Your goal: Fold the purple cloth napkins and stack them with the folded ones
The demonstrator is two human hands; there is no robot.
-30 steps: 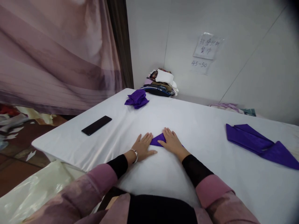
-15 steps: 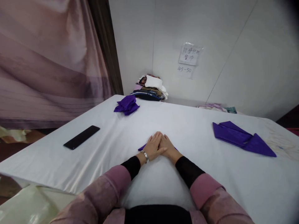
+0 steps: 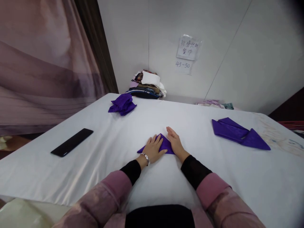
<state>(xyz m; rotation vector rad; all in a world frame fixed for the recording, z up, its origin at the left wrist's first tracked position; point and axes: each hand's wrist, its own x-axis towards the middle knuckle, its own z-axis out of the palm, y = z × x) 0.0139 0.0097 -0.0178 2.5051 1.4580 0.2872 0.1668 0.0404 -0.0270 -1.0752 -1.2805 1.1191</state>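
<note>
A purple cloth napkin point(image 3: 166, 146), folded into a flat triangle, lies on the white-covered table in front of me. My left hand point(image 3: 153, 149) rests flat on its left part with the fingers spread; a silver bracelet circles that wrist. On the other side, my right hand point(image 3: 176, 142) is turned on edge along the napkin's right slope, fingers stretched out and holding nothing. Part of the napkin is hidden under my left hand.
A crumpled purple cloth point(image 3: 123, 104) lies at the back left, and a black flat slab point(image 3: 72, 142) nearer on the left. Folded purple cloths point(image 3: 239, 133) lie to the right. Stacked clothes point(image 3: 147, 85) stand behind the table point(image 3: 190, 114), below a handwritten sign point(image 3: 187, 47).
My hands were together over the napkin and have come apart. The right hand has moved right and turned on edge, so more of the purple triangle shows. The view has shifted slightly.
</note>
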